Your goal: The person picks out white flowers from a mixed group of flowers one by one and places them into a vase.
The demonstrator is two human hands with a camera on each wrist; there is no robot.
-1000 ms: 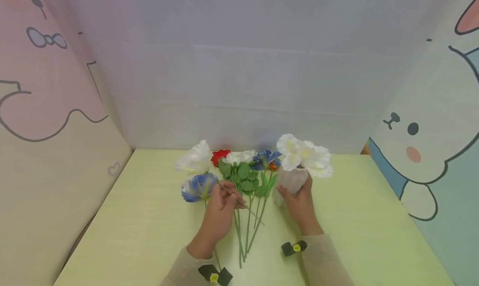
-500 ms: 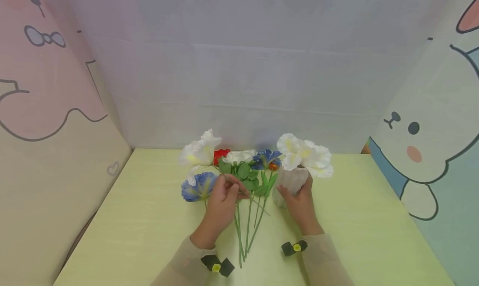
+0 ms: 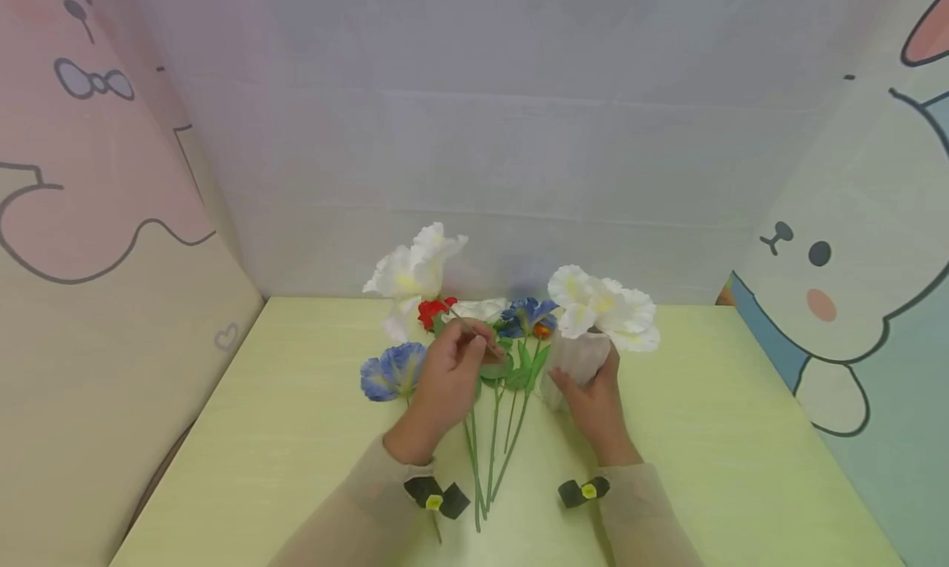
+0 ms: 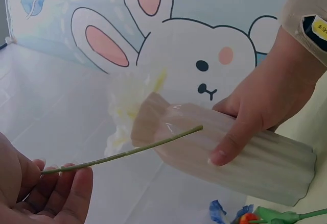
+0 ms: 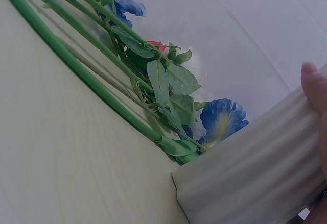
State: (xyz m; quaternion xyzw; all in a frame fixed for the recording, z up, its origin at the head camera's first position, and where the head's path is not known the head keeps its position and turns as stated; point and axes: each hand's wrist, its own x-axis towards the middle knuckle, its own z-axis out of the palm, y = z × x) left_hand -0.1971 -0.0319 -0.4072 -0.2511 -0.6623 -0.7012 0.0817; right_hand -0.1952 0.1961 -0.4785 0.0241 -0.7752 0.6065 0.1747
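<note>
My left hand (image 3: 454,369) pinches the thin stem of a white flower (image 3: 415,272), whose ruffled bloom stands to the upper left of the fingers. In the left wrist view, the bare end of this green stem (image 4: 153,144) points toward the vase and overlaps its side. A pale ribbed vase (image 3: 580,361) stands at the right, my right hand (image 3: 602,406) gripping it round its side. Another white flower (image 3: 611,307) with yellowish centres rises from the vase's mouth. From the right wrist, the ribbed wall of the vase (image 5: 255,173) shows close up, with fingers at the edge.
Between the hands lie a red flower (image 3: 432,313), a white flower (image 3: 478,309), a blue flower (image 3: 528,313) and a small orange bloom (image 3: 542,331), with green stems (image 3: 495,452) toward the front. Another blue flower (image 3: 393,372) lies left. A pale wall (image 3: 474,155) stands behind the table (image 3: 712,435).
My left hand has moved up and slightly right, lifting the white flower higher, above the red bloom's level. My right hand and the vase have stayed in place.
</note>
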